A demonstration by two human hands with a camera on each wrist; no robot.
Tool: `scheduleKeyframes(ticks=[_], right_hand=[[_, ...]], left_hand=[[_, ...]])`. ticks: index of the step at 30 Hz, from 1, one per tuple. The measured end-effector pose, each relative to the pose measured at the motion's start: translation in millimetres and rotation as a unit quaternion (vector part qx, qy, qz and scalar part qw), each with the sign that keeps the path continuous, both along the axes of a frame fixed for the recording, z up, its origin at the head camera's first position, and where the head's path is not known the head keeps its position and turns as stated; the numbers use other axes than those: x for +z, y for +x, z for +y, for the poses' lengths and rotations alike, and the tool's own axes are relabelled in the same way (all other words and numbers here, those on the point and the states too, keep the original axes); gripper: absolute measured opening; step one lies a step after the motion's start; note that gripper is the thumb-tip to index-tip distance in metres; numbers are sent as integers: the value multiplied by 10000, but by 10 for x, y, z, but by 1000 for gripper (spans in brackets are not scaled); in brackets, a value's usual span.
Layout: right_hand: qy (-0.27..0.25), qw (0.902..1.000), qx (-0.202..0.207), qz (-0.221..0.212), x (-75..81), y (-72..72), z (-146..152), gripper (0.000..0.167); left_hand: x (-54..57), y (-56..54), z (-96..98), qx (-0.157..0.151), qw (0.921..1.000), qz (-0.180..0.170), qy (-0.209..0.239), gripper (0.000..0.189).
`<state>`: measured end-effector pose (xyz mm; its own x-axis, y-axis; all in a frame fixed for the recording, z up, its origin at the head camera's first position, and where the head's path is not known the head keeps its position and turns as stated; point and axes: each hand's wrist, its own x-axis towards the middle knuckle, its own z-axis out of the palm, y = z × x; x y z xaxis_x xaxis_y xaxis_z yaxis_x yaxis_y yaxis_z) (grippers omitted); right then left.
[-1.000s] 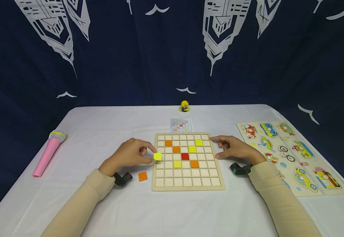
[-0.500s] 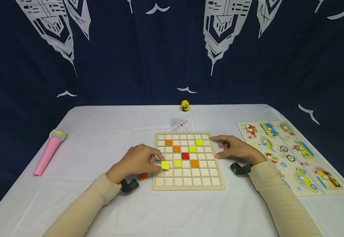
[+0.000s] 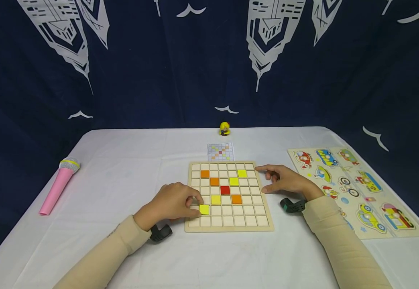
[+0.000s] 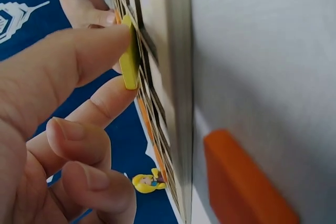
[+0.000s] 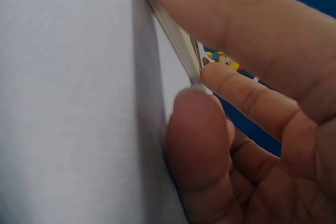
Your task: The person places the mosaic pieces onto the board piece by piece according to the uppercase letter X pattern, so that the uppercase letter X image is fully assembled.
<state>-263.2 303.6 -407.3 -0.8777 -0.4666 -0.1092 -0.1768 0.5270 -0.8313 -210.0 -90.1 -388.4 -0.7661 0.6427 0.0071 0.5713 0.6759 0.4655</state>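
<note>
In the head view, my left hand pinches a yellow square tile between thumb and index finger, over a left-hand cell in the lower part of a wooden grid board. The left wrist view shows this yellow tile nearly edge-on; whether it touches the board cannot be told. Orange, red and yellow tiles sit in other cells, including a red tile. A loose orange tile lies beside the board, covered by the left hand in the head view. My right hand touches the board's right edge with thumb and index finger.
Behind the board lie a printed grid card and a small yellow-haired figurine. A pink microphone rests at the left. Vehicle picture puzzle boards lie at the right, under and beyond the right forearm.
My left hand has carried the yellow tile from the board's left edge rightward and toward me, over a lower cell. The loose orange tile became covered by it. The right hand stays put.
</note>
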Motion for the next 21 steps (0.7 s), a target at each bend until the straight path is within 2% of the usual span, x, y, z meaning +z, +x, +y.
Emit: scheduleKeyframes(ticks=[10,21], right_hand=[[16,10000,-21,-16,18,7,-3,77],[36,10000,-24,-30,0,2,-1,76]], left_hand=[[-64,-6,25,43,10000,78,-13,20],[11,-28,-33,-46,9998,-177,-72,23]])
